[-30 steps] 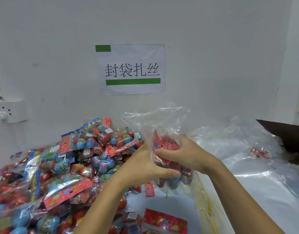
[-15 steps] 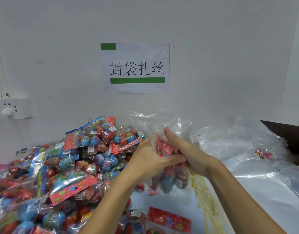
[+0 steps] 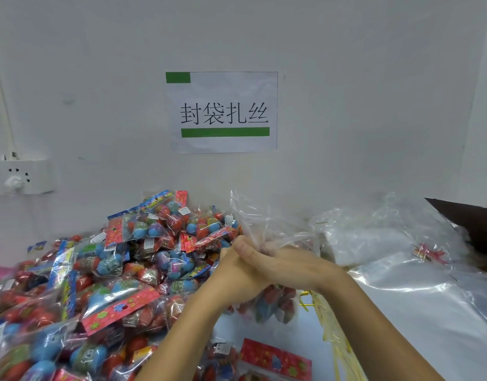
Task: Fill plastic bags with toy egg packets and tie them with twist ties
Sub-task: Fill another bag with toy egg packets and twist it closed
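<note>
A clear bag (image 3: 267,303) holding toy egg packets is hanging between the two hands, above the table (image 3: 264,328) and just right of the big packet pile (image 3: 105,270). Red and blue eggs are showing through its lower part, below the wrists. Its loose top (image 3: 253,215) is fanning upward above the fingers. The left hand (image 3: 237,279) and the right hand (image 3: 286,266) are pressing together around the bag's neck, fingers curled and gathering the plastic; the right hand is lying over the left. Both are gripping the bag tightly.

Yellow twist ties (image 3: 327,325) are lying on the table just right of the bag, under the right forearm. A single red-headed packet (image 3: 275,358) is lying flat near the bottom edge. Empty bags (image 3: 388,243) are heaping on the right. A paper sign (image 3: 223,112) is hanging on the wall behind, and a socket (image 3: 20,176) is sitting at left.
</note>
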`<control>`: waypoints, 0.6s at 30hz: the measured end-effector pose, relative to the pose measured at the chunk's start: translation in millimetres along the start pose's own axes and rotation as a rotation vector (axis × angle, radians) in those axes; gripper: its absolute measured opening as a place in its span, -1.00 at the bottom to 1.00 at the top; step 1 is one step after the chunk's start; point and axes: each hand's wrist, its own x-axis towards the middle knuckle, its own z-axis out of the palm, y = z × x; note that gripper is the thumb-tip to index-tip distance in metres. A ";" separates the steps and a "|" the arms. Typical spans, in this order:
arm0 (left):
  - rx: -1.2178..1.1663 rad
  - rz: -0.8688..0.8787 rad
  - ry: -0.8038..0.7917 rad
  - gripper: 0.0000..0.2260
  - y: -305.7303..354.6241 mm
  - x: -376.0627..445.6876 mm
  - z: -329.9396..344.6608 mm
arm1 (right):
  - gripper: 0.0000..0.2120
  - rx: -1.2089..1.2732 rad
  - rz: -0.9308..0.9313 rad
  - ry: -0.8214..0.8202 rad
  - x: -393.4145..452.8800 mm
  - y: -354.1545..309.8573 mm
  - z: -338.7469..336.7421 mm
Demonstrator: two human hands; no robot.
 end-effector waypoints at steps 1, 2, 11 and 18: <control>0.028 -0.004 0.004 -0.60 -1.5 0.4 1.0 | 0.04 0.008 0.010 -0.044 0.1 -0.7 0.3; 0.044 -0.002 0.006 -0.63 -0.9 1.2 1.9 | 0.05 0.015 0.017 -0.075 -0.4 -1.9 0.4; -0.207 -0.064 0.164 -0.75 0.0 3.1 8.1 | -0.13 -0.090 0.054 0.047 -1.4 -3.9 -3.6; -0.264 -0.076 0.211 -0.82 -3.2 4.8 8.3 | -0.26 -0.169 0.060 0.175 2.2 1.6 -10.6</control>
